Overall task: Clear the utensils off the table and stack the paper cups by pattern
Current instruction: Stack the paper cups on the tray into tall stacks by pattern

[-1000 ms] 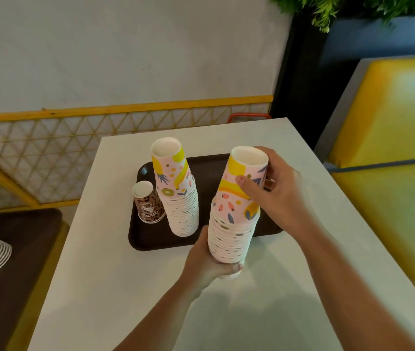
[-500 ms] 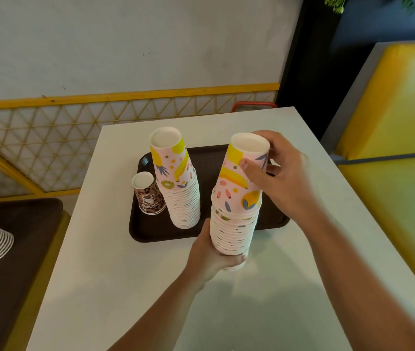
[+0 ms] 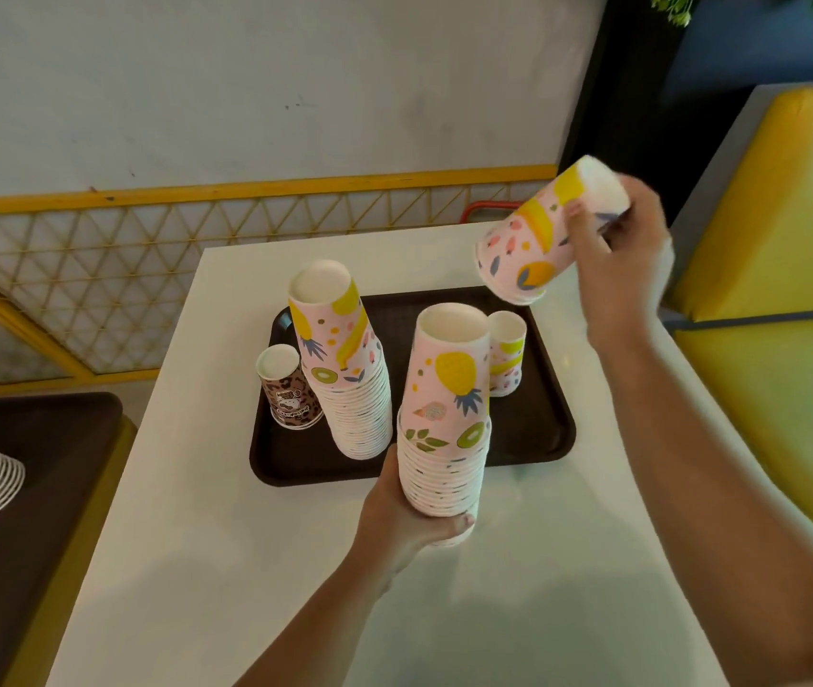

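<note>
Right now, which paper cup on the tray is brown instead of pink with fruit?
The small brown cup at the left of the tray, beside the tall pink stack. It has a dark leopard-spot print; every other cup is pink with fruit.

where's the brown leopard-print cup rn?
Head view: the brown cup stands upside down at the tray's left end, just left of the tall fruit-print stack.

A dark rectangular plastic tray (image 3: 533, 438) is set at the centre of the white square table (image 3: 196, 538). On it, a tall stack of upturned fruit-print paper cups (image 3: 345, 379) is placed, with a small brown patterned paper cup (image 3: 288, 389) touching it at nine o'clock and a single small fruit-print paper cup (image 3: 507, 352) at three o'clock.
</note>
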`<act>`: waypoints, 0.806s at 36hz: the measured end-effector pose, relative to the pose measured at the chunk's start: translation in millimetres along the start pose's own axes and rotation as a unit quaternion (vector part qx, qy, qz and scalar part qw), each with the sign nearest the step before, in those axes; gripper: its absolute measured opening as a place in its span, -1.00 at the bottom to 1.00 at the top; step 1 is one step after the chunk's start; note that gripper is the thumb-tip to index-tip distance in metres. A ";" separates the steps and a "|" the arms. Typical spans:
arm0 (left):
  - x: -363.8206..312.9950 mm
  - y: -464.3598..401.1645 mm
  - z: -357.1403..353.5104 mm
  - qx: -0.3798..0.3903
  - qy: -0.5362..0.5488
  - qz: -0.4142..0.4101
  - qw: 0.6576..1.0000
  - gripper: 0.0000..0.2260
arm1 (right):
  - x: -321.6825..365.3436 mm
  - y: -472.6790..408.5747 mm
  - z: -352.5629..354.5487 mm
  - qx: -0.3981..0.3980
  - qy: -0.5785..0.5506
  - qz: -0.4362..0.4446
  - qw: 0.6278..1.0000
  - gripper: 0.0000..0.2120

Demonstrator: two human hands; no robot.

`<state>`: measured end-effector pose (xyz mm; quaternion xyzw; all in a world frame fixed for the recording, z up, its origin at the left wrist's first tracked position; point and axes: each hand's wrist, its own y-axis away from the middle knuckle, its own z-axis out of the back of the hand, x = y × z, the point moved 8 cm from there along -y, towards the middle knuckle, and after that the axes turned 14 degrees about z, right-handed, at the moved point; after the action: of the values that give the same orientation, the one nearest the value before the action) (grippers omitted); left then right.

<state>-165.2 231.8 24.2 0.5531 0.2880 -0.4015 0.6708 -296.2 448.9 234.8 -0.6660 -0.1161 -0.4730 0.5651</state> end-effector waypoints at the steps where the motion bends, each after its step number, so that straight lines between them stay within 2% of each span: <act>1: -0.3 -0.5 0.1 0.001 0.000 -0.001 1.000 -0.14 | -10.3 3.4 -7.9 0.024 0.020 0.002 1.000 -0.57; 4: -1.1 -1.8 0.9 0.001 -0.001 0.000 1.000 -0.12 | -44.4 18.2 -29.7 0.108 0.054 0.000 0.993 -0.48; 7: -0.8 -3.8 2.1 0.000 0.002 0.003 1.000 -0.10 | -69.1 35.1 -38.3 0.155 0.101 0.007 0.983 -0.48; 13: -2.9 -4.6 1.8 -0.002 0.004 -0.005 1.000 -0.10 | -100.9 66.3 -30.7 0.190 0.163 -0.021 0.968 -0.53; 19: -3.9 -5.0 -0.4 -0.005 0.004 -0.015 1.000 -0.09 | -109.9 95.3 -16.9 0.204 0.183 -0.060 0.960 -0.47; 21: -4.4 -4.9 -1.6 -0.004 0.004 -0.013 1.000 -0.07 | -102.7 98.1 -14.9 0.211 0.186 -0.073 0.957 -0.39; 23: -6.5 -3.7 -2.2 -0.006 -0.005 -0.012 1.000 -0.07 | -82.3 91.3 -9.5 0.174 0.167 -0.076 0.967 -0.34; 26: -8.6 -2.8 -3.2 -0.005 -0.022 -0.011 1.000 -0.15 | -28.9 75.5 -6.6 0.124 0.051 -0.044 0.990 -0.47; 29: -9.8 -3.1 -4.6 0.003 -0.031 -0.011 0.999 -0.23 | 21.1 73.9 -20.0 0.214 -0.018 -0.013 0.977 -0.51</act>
<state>-172.7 238.2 29.7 0.5389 0.2724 -0.4267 0.6733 -244.1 399.0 201.6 -0.5361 -0.2332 -0.4323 0.6865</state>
